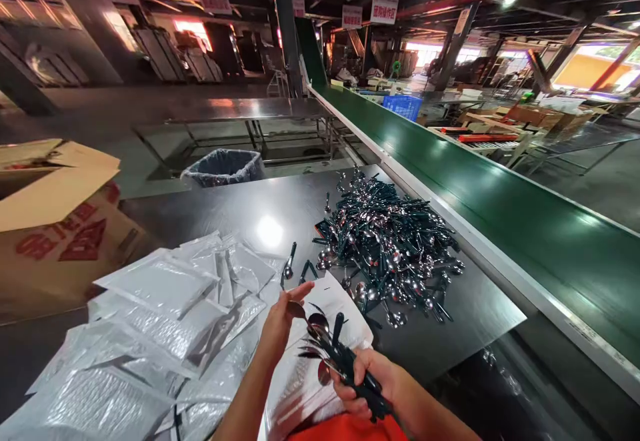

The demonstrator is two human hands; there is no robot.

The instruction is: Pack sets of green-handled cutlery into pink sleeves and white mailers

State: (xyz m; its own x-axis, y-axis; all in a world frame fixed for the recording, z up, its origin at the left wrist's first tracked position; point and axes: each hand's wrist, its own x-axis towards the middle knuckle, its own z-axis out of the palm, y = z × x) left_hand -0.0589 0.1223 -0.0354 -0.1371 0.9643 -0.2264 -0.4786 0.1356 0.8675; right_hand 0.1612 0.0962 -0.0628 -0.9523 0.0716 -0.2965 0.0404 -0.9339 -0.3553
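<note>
My right hand (367, 382) is wrapped around the dark handles of a bunch of spoons (318, 324), low in front of me. Their metal bowls fan out toward the left, and some narrow, pointed ends among them may be forks or spoons seen edge-on. Close to the bowls, my left hand (283, 321) has its fingers stretched out; one spoon bowl overlaps its thumb side, and I cannot tell whether it touches. Under both hands lies a white padded mailer (345, 297). Beyond it spreads a big heap of dark-handled spoons (385, 241) on the metal table (240, 211).
Many white padded mailers (155, 287) are piled at the left. Past them stands an open cardboard box (60, 221). A lined bin (223, 167) is behind the table. Along the right runs a green conveyor belt (450, 154), with a blue crate (403, 107) beyond it.
</note>
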